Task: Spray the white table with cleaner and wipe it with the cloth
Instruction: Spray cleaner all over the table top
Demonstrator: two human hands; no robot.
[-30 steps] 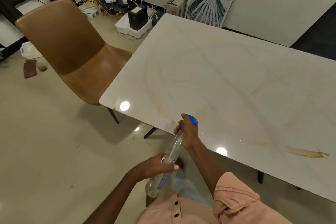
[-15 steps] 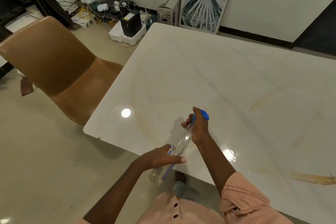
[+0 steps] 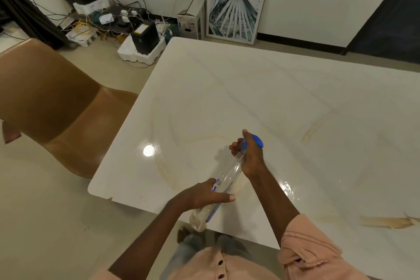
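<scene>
Currently, head view only:
Bottle: clear spray bottle (image 3: 229, 175) with a blue head (image 3: 256, 140), held tilted over the near left part of the bench, nozzle end away from the person.
Right hand: right hand (image 3: 250, 158) wraps the neck; fingers curled round it just under the blue head, near the trigger. Whether the trigger is being squeezed cannot be told.
Left hand: left hand (image 3: 204, 195) holds the lower body of the bottle; thumb stretched along its side, fingers curled beneath.
Bench: white marbled bench (image 3: 284, 98); a brown streak (image 3: 391, 221) near the right front edge, a fainter one (image 3: 314, 128) further back.
Wet patch: glistening spot (image 3: 286, 189) just right of the right forearm; could be liquid or only lamp glare.
Cloth: not in view.
Chair: brown chair (image 3: 52, 100) at the left end of the bench.
Floor clutter: black boxes and cables (image 3: 118, 22), a carton, and a framed print (image 3: 235, 10) leaning on the wall.
Change: over the last second the bottle and both hands have come from the bench's front edge to above its surface, the grip unaltered.
Meaning: judged as lining up to spray; no spray mist shows, and the wiping has not begun.
</scene>
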